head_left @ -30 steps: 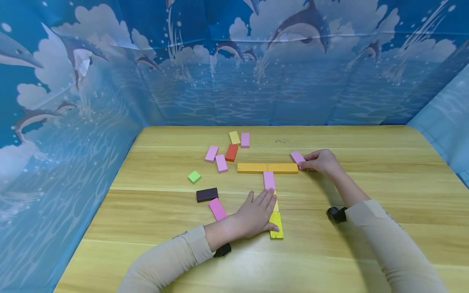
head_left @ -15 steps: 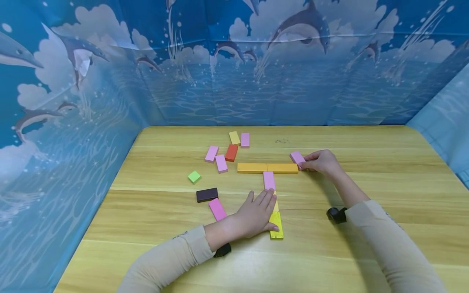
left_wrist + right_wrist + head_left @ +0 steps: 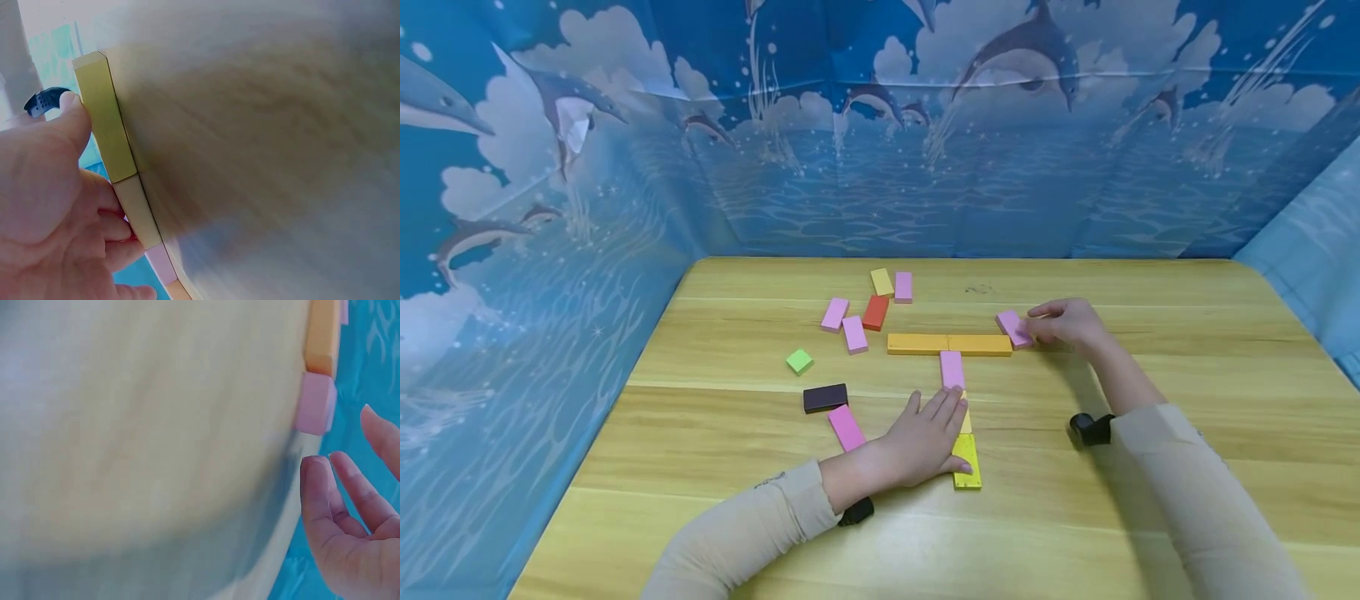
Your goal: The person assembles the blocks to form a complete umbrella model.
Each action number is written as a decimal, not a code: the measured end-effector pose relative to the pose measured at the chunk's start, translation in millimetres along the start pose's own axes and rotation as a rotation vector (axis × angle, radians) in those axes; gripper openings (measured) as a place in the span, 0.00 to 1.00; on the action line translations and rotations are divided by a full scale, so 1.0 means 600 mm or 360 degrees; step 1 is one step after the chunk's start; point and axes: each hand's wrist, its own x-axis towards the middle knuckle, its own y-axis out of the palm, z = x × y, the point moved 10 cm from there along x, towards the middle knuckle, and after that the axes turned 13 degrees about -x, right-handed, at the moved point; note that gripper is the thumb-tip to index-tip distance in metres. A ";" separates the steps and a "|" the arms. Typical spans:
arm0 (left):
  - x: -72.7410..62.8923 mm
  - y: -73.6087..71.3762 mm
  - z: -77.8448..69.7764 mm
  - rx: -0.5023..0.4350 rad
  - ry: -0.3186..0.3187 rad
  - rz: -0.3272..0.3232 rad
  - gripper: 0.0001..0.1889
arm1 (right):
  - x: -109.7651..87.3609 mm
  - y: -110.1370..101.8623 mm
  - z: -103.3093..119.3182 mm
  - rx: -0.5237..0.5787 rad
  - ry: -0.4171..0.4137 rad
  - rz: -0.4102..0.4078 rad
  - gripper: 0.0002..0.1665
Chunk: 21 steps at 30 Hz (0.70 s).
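Note:
My left hand (image 3: 921,437) rests with fairly straight fingers over a column of blocks. The column has a pink block (image 3: 951,368) at the top, a pale yellow block (image 3: 967,417) partly hidden by the fingers, and a bright yellow block (image 3: 967,475) under the thumb. Two orange blocks (image 3: 917,344) lie end to end across the column's top. Just past their right end, a tilted pink block (image 3: 1013,328) lies on the table. My right hand (image 3: 1067,323) is beside it; in the right wrist view the fingertips (image 3: 314,472) stand apart from this pink block (image 3: 315,403).
Left of the column lie a black block (image 3: 825,398), a darker pink block (image 3: 847,427) and a small green block (image 3: 800,362). Farther back are a red block (image 3: 876,312), a yellow block (image 3: 882,282) and several pink ones. A dolphin-printed curtain (image 3: 880,192) stands behind the table (image 3: 1187,333).
My right hand has let go of the tilted pink block, its fingers spreading and lifting slightly away. The left hand stays in place on the column.

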 end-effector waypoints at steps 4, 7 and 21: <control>-0.001 -0.001 0.000 0.0002 0.0006 -0.0006 0.42 | 0.007 -0.010 0.015 0.0076 -0.0021 0.0044 0.38; -0.001 -0.002 -0.001 -0.0001 0.0006 -0.0007 0.42 | 0.014 -0.011 0.031 0.0169 -0.0035 0.0088 0.40; -0.001 0.004 0.003 0.0013 -0.0005 0.0012 0.42 | 0.067 0.021 0.127 0.0373 -0.0109 0.0228 0.38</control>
